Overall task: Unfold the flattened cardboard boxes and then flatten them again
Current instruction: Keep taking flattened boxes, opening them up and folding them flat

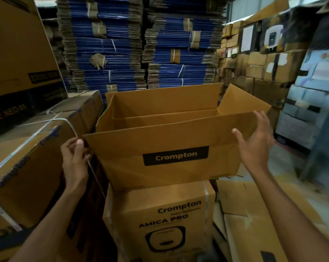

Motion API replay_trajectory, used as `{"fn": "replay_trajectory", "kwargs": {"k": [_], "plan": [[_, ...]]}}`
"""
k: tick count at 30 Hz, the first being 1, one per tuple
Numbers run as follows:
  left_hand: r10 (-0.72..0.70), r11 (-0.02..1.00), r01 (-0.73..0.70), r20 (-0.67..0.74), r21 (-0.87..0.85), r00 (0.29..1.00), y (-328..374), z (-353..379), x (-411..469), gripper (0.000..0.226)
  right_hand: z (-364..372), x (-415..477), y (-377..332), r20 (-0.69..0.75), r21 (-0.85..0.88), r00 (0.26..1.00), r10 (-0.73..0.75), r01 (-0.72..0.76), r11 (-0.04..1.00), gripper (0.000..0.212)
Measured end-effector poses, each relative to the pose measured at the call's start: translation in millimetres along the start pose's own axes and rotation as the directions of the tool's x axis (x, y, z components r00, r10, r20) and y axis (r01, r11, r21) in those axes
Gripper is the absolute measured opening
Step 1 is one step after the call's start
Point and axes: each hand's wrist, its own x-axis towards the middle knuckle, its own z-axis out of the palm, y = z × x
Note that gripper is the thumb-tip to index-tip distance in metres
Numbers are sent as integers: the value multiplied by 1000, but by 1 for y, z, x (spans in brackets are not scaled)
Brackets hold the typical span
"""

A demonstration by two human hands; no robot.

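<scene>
1. Opened-up cardboard box [159,167] at center, flaps up, just over strapped Crompton box [159,214]; contact unclear.
2. L hand [74,157]: fingers curled, pinching left corner of near flap [169,131].
3. R hand [254,142]: fingers spread apart at flap's right end, thumb in front.

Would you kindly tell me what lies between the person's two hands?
Head view: the near flap of the opened Crompton box spans from left hand to right hand.
</scene>
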Motion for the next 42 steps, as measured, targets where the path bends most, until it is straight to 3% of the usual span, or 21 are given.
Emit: {"fn": "replay_trajectory", "kwargs": {"k": [3,6,10,15,19,21,24,29,33,36,42], "plan": [[-265,963,268,129,-12,956,-34,6,-5,63,7,-13,29,69,174,926,372,-378,909,83],[-425,902,432,251,29,870,-57,22,-11,71,23,-22,64,291,102,782,550,-598,795,93],[-480,877,457,301,149,824,-87,38,-14,69,46,-26,108,524,46,661,537,-652,757,90],[-606,790,505,317,349,729,-118,37,-9,79,70,-24,133,560,55,625,544,-684,728,84],[-683,730,571,354,376,640,-139,39,-14,69,80,-35,142,600,76,568,563,-741,667,83],[-675,737,596,308,318,670,-140,44,-16,83,79,-37,141,571,114,611,548,-720,684,85],[-589,807,554,210,207,780,-122,46,-11,89,73,-24,131,488,205,725,486,-637,743,75],[-358,932,361,181,14,916,-74,36,17,73,60,19,93,389,273,834,392,-511,815,53],[-241,966,255,194,-51,951,-31,23,29,76,50,45,58,379,293,862,338,-458,839,59],[-269,962,274,189,-4,945,-21,10,27,74,46,50,46,411,281,835,365,-497,821,64],[-318,948,306,236,89,918,-38,-17,-6,115,32,16,52,490,337,816,307,-502,797,63]]}}
